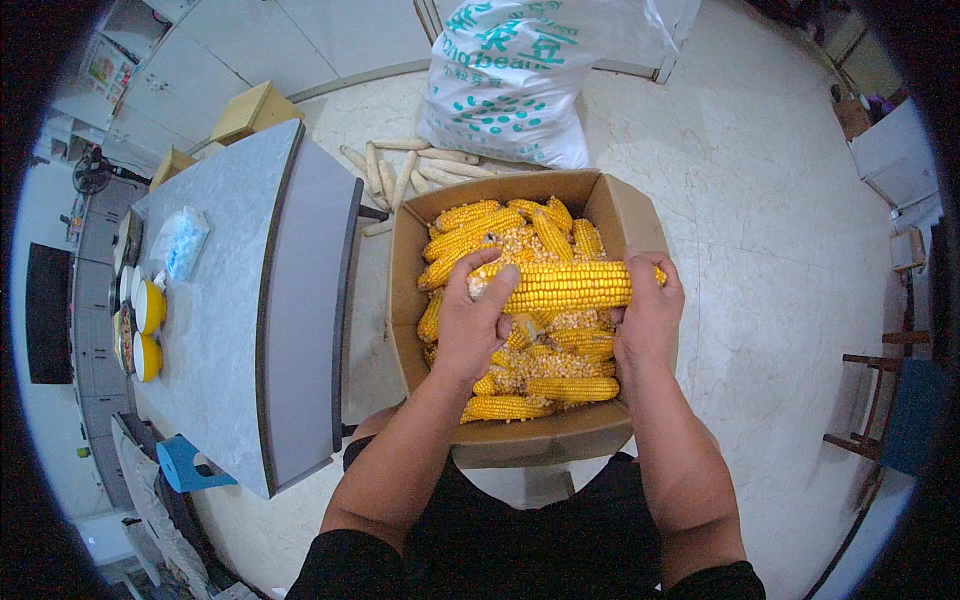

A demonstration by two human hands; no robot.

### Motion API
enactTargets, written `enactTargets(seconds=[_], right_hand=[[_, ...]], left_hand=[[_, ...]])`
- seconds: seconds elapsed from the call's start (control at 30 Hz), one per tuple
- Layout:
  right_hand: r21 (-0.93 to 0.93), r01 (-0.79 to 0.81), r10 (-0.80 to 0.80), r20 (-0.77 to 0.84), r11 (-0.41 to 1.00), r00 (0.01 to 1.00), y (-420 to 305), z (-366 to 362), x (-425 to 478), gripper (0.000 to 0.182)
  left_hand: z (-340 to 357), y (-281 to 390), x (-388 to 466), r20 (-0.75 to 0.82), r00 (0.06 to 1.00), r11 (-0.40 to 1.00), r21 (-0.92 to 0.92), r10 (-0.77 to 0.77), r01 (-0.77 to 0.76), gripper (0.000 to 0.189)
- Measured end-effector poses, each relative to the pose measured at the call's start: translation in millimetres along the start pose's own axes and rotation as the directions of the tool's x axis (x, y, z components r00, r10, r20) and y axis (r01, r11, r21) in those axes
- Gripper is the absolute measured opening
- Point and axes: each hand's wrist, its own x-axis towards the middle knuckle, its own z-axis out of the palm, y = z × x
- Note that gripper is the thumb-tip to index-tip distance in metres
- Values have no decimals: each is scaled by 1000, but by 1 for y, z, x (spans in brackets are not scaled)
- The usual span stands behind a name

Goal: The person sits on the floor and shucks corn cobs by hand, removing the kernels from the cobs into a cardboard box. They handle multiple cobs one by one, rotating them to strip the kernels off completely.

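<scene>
Both hands hold one long ear of dried yellow corn point(570, 286) level above a cardboard box point(517, 444). My left hand point(474, 322) grips its left end, where a pale patch shows beside the thumb. Around the right end my right hand point(651, 315) is closed, with the tip poking out past the fingers. Below them the box holds several more ears of corn point(574, 388) along its sides. Loose corn kernels point(559, 366) lie among these ears, partly hidden by my hands and the held ear.
Bare corn cobs point(405, 169) lie on the tiled floor beyond the box, against a white woven sack point(510, 97) with green print. To the left stands a grey table point(225, 247) bearing yellow bowls point(150, 309). A blue stool point(180, 463) is beside it; a chair point(900, 412) stands far right.
</scene>
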Motion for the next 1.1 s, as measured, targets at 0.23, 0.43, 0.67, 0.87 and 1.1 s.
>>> enactTargets(seconds=[0.23,0.43,0.67,0.87,1.1], right_hand=[[95,-36,37,-4,995,999,0,-1,0,23],[67,27,-27,-8,997,1000,0,0,-1,22],[-11,34,-34,-36,999,999,1,-3,4,18],[-94,180,-180,14,979,984,5,-1,0,21],[58,-77,79,-44,995,996,-1,-2,7,20]], left_hand=[[-3,-12,1,62,981,980,66,183,-187,20],[-4,-21,2,59,932,906,220,357,-361,21],[-5,-16,3,74,995,978,-203,63,-46,19],[-2,-14,8,-49,999,999,-51,0,-3,27],[-6,-12,5,109,994,984,-179,17,3,29]])
